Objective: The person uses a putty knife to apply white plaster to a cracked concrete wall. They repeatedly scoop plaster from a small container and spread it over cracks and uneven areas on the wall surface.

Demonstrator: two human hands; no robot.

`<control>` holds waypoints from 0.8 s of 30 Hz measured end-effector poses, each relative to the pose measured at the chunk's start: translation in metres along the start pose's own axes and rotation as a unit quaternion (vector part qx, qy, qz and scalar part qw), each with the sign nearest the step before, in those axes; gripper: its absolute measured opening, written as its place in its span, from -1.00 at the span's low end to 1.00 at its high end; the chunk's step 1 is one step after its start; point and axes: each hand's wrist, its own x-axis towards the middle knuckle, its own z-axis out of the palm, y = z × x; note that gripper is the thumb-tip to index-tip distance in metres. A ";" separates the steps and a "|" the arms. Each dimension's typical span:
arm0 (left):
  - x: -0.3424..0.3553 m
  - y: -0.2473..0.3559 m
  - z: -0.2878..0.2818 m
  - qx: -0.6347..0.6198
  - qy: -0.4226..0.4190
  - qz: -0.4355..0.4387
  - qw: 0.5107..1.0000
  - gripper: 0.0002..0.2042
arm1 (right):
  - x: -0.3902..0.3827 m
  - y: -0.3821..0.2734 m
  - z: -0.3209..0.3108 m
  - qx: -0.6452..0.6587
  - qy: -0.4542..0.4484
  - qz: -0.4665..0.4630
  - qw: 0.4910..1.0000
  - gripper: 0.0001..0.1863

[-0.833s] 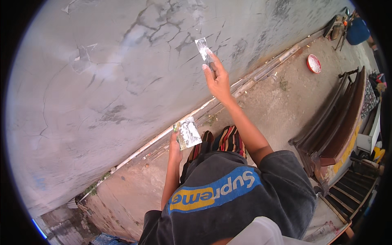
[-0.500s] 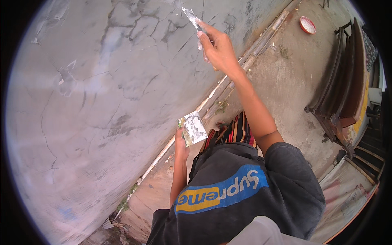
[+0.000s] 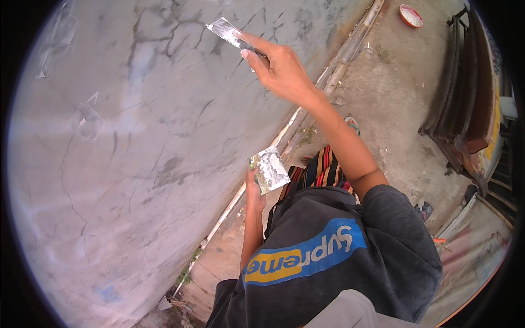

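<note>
- The right hand (image 3: 281,71) pinched a putty knife (image 3: 223,30) between thumb and forefinger in the upper middle of the frame; its other fingers were partly hidden.
- The knife lay over the grey, cracked wall (image 3: 183,128), its blade streaked with white and pointing toward the upper left. Whether it touched the wall could not be told.
- The left hand (image 3: 254,191), near the middle of the frame, gripped a square plate (image 3: 263,176) by its left edge, the fingers mostly out of sight beneath it.
- White paste (image 3: 278,165) covered much of that plate.
- Over the last moment the blade had swung from nearly upright to a slant toward the left; the view had shifted too, so not all its travel was the hand's own.
- For the work, that seemed to mean a new blade angle near the same cracks, with the plate kept close to the body.
- A red bowl (image 3: 406,22), white inside, sat at the upper right on the ground.
</note>
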 end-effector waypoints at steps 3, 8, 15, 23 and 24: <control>0.002 -0.001 -0.006 0.002 0.000 0.009 1.000 -0.54 | 0.017 0.030 0.022 -0.029 0.102 -0.143 0.984 -0.57; 0.002 -0.009 -0.023 0.008 0.032 -0.002 0.999 -0.55 | 0.031 0.068 0.072 -0.029 0.169 -0.199 0.965 -0.50; 0.006 -0.006 -0.016 0.035 0.031 0.002 0.999 -0.57 | 0.005 0.077 0.049 -0.143 0.073 -0.134 0.978 -0.51; 0.008 0.003 -0.001 0.037 -0.023 0.000 0.999 -0.57 | 0.023 0.015 0.027 -0.056 0.110 -0.142 0.982 -0.55; 0.005 0.005 0.002 0.039 -0.019 -0.004 0.999 -0.57 | 0.025 0.018 0.039 -0.027 0.131 -0.156 0.979 -0.54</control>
